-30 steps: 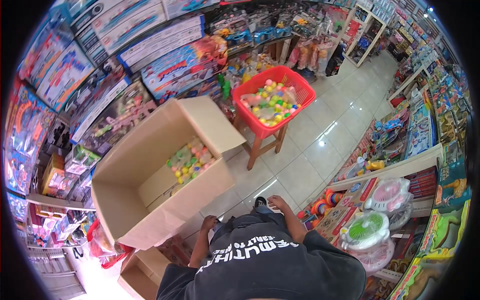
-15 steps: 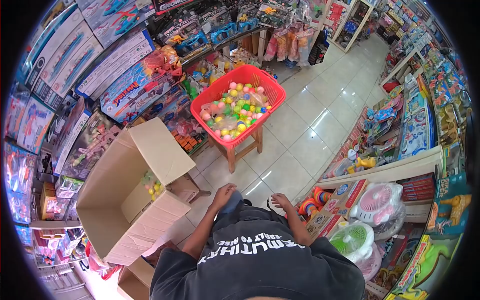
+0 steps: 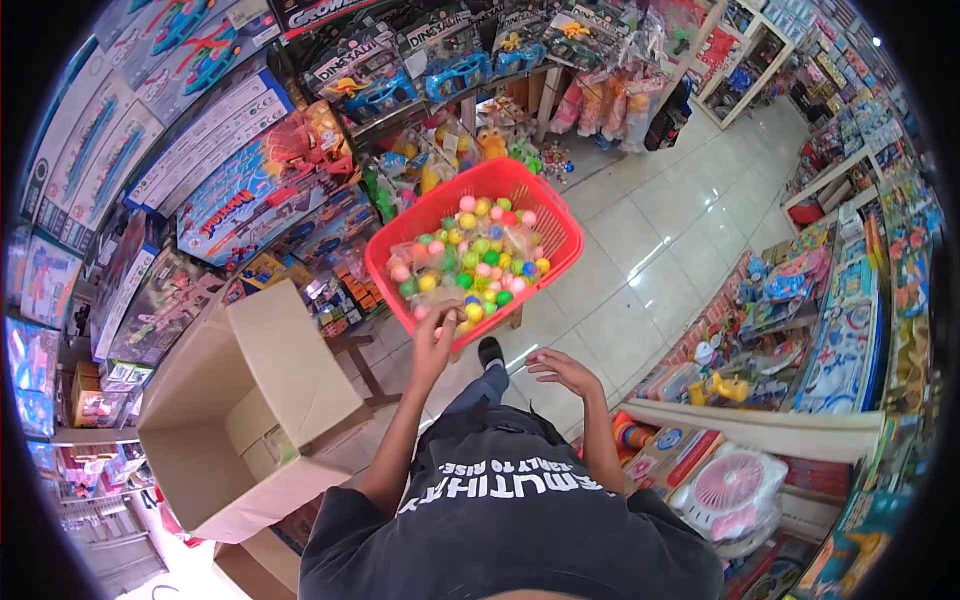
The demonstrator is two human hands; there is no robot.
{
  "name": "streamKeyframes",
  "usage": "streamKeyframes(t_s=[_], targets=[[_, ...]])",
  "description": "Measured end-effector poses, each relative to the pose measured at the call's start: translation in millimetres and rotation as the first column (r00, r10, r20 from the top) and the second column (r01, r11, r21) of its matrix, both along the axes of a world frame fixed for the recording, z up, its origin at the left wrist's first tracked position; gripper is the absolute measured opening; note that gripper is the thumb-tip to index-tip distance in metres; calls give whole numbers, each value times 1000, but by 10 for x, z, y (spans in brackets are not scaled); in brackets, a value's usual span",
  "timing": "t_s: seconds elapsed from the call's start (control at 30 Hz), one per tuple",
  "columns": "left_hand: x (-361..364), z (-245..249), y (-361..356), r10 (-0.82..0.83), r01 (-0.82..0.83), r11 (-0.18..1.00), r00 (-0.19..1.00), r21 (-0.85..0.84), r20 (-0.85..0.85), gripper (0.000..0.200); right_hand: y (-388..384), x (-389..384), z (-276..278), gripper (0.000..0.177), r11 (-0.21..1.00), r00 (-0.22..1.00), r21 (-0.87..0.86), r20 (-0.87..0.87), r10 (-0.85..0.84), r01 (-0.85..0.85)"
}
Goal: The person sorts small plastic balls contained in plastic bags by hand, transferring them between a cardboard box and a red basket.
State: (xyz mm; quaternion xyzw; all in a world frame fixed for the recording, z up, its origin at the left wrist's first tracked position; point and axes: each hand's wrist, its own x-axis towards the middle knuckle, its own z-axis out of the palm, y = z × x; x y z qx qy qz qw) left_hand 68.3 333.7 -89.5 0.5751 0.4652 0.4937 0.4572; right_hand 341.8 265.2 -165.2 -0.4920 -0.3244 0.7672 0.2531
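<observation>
A red plastic basket (image 3: 555, 215) full of small coloured balls (image 3: 490, 257), some in clear plastic bags, stands ahead of me on a wooden stool (image 3: 516, 319). My left hand (image 3: 440, 328) reaches over the basket's near rim, fingers loosely bent at the balls, with nothing visibly gripped. Part of its fingertips blends with the balls. My right hand (image 3: 565, 372) hangs in the air short of the basket's right side, open with fingers apart, holding nothing. Left of me, an open cardboard box (image 3: 300, 360) lies tilted, with a bit of clear plastic deep inside.
Boxed toys (image 3: 250, 170) fill shelves on the left. Tiled floor (image 3: 640, 235) runs ahead to the right. Low shelves with packaged toys (image 3: 840, 290) line the right side. A pink fan (image 3: 728, 492) and cartons (image 3: 672, 458) stand near my right elbow.
I have stepped nearer the basket. My left hand has moved forward from above my leg to the basket's near rim, and my right hand has risen forward, fingers spreading.
</observation>
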Motion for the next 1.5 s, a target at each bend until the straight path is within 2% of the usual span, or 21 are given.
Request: streamKeyframes(t_s=[0.07, 0.13, 0.2, 0.27, 0.3, 0.37, 0.4, 0.47, 0.5, 0.57, 0.6, 0.67, 0.7, 0.77, 0.87, 0.9, 0.97, 1.2, 1.27, 1.37, 1.5], targets=[[45, 48, 283, 51, -51, 998, 999, 43, 5, 19, 466, 70, 367, 34, 993, 993, 55, -43, 108, -106], [82, -13, 535, 87, -87, 996, 996, 21, 9, 19, 886, 95, 733, 35, 935, 944, 177, -70, 322, -306], [105, -123, 772, 111, -108, 992, 993, 65, -46, 20, 1270, 93, 1020, 33, 915, 923, 175, -63, 380, -365], [147, -133, 1097, 107, -107, 994, 987, 0, -117, 22, 1781, 37, 1227, 33, 800, 861, 346, 46, 507, -490], [172, -195, 1184, 105, -103, 995, 984, 20, -146, 24, 1956, -5, 1212, 33, 798, 855, 338, 38, 518, -498], [165, -380, 1333, 96, -92, 995, 975, 28, -198, 32, 2212, -126, 1144, 29, 817, 882, 333, 151, 447, -471], [179, -395, 1384, 104, -102, 995, 974, 20, -203, 32, 2295, -208, 1097, 29, 815, 878, 328, 144, 457, -478], [256, -399, 1527, 148, -157, 987, 971, -33, -186, 37, 2481, -382, 948, 34, 900, 945, 294, 165, 283, -321], [265, -436, 1609, 158, -167, 985, 970, -35, -187, 37, 2580, -441, 774, 34, 898, 942, 292, 164, 293, -330], [295, -565, 1752, 254, -174, 962, 852, 211, -457, 42, 2748, -533, 317, 43, 796, 956, 535, 88, 280, -283], [318, -619, 1810, 264, -188, 960, 849, 206, -458, 42, 2806, -589, 155, 43, 795, 952, 531, 88, 294, -294], [366, -721, 1901, 249, -199, 968, 827, 150, -505, 44, 2884, -691, -58, 54, 652, 887, 635, 443, 132, -415], [386, -784, 1938, 261, -214, 965, 822, 150, -506, 44, 2886, -711, -79, 54, 646, 885, 635, 441, 147, -424], [408, -896, 2021, 247, -223, 969, 824, 109, -510, 40, 2864, -725, -113, 58, 521, 803, 660, 590, 86, -541], [416, -881, 2060, 195, -247, 969, 759, 2, -622, 32, 2865, -661, -90, 59, 588, 841, 630, 512, 177, -507], [392, -914, 2065, 200, -258, 966, 756, -4, -623, 32, 2850, -622, -93, 59, 586, 839, 627, 511, 189, -513], [314, -956, 2124, 35, -160, 967, 851, -196, -524, 25, 2895, -571, -83, 56, 586, 865, 644, 441, 241, -492], [247, -765, 1910, 36, -127, 978, 881, -163, -471, 21, 2980, -541, -239, 39, 652, 897, 618, 338, 283, -439], [249, -812, 1802, 110, -163, 977, 936, -135, -334, 18, 2967, -526, -193, 35, 619, 871, 616, 391, 296, -487], [295, -556, 1677, 209, -258, 951, 943, -172, -260, 19, 2964, -527, -190, 34, 599, 882, 649, 375, 284, -469], [199, -453, 1592, 316, -346, 935, 912, -78, -259, 18, 2925, -549, -151, 32, 618, 897, 656, 376, 230, -433]])
